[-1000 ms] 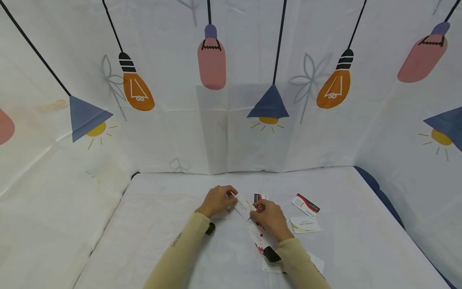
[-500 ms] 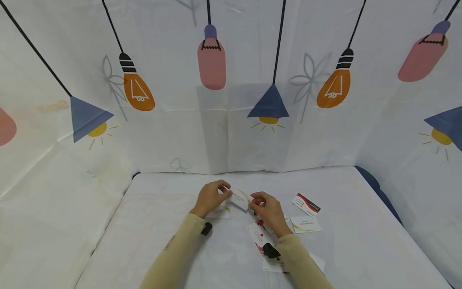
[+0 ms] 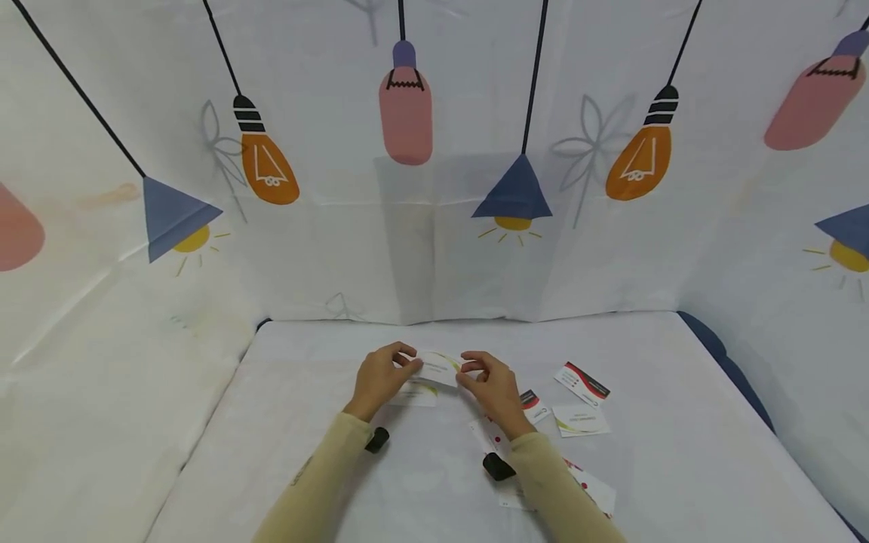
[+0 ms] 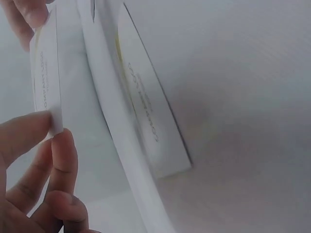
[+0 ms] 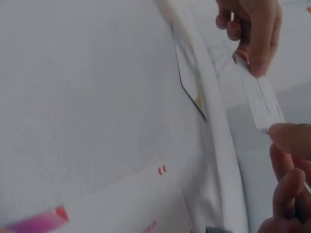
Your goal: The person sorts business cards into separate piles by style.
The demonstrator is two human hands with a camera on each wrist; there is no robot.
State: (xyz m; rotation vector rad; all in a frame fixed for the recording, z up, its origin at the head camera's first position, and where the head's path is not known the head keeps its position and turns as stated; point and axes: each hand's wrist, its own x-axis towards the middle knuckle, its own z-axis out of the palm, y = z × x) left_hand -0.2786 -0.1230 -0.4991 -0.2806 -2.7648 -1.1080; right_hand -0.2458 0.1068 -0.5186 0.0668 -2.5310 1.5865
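White card stock with a yellow-green swoosh makes up the small rectangular business card (image 3: 437,367) that both hands hold up just above the white cloth-covered table (image 3: 305,392). The left hand (image 3: 380,377) pinches the card's left end between thumb and curled fingers, and the right hand (image 3: 490,386) pinches its right end the same way, so the card spans the gap between them. In the left wrist view the card (image 4: 46,82) stands edge-on, a thumb and fingertip (image 4: 63,155) clamping its lower corner, with the other hand's fingertips at the top end. In the right wrist view the card (image 5: 260,102) runs between the far hand's fingers (image 5: 252,39) and the near thumb. Directly below the held card a second white card with a yellow-green mark (image 3: 414,394) lies flat on the table; the left wrist view shows its printed face (image 4: 146,107). Just right of the right hand lies a white card with a red and black corner (image 3: 534,406), and farther right a red, black and white card (image 3: 581,383) and a white card with a green swoosh (image 3: 580,421). White cards with pink-red print (image 3: 591,490) lie under the right forearm. Both arms wear beige sleeves (image 3: 319,483), each with a small black device at the wrist (image 3: 498,466).
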